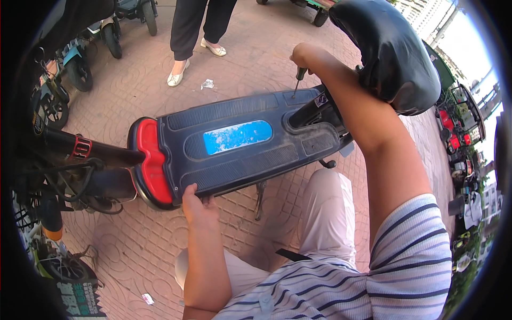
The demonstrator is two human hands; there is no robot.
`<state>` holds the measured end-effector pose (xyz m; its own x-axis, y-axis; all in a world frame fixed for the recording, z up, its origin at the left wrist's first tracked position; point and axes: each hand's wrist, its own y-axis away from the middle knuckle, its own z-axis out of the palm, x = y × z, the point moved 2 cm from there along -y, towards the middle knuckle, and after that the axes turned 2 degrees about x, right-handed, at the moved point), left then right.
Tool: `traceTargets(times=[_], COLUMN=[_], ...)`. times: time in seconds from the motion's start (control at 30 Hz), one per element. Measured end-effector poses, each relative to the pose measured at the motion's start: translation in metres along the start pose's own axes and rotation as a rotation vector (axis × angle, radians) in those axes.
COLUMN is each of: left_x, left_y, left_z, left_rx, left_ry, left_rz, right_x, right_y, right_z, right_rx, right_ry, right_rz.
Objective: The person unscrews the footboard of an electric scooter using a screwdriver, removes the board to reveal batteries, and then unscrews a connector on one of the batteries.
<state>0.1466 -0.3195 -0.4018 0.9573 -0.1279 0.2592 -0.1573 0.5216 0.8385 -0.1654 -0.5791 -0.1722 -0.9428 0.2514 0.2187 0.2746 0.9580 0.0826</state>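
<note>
A scooter's dark footboard (224, 165) with a blue centre strip (237, 137) and red end piece (149, 144) lies across my view. My left hand (197, 205) grips its near edge beside the red end, fingers partly under it. My right hand (308, 57) is closed on the handle of a screwdriver (301, 73), whose shaft points down at the footboard's far right part. A black seat (394, 53) stands just right of my right forearm, and a black post (314, 112) rises from the board beneath that arm.
A person's legs in black trousers (186, 26) stand beyond the footboard. Parked two-wheelers (80, 72) line the upper left, and more vehicles (458, 138) stand along the right. A black front column (96, 152) with cables is at the left. My bent knee (325, 208) is below the board.
</note>
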Motion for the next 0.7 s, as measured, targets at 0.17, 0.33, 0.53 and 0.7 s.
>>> traceTargets(times=[0.17,0.33,0.53,0.7], left_x=[0.001,-0.002,-0.014,0.008], left_y=[-0.005,0.005,0.002,0.009], left_z=[-0.003,0.009,0.01,0.006], left_rx=[-0.01,0.02,0.026,0.047], left_ry=[0.003,0.013,0.004,-0.004], left_rz=[-0.018,0.014,-0.036,0.006], right_x=[-0.002,0.008,0.05,-0.006], right_y=[0.003,-0.001,-0.069,-0.017], right_z=[-0.011,-0.001,0.033,0.001], right_rx=[-0.14,0.064,-0.322,-0.081], right_ry=[0.29,-0.027,0.357,0.247], right_rz=[-0.173,0.048,0.085,-0.304])
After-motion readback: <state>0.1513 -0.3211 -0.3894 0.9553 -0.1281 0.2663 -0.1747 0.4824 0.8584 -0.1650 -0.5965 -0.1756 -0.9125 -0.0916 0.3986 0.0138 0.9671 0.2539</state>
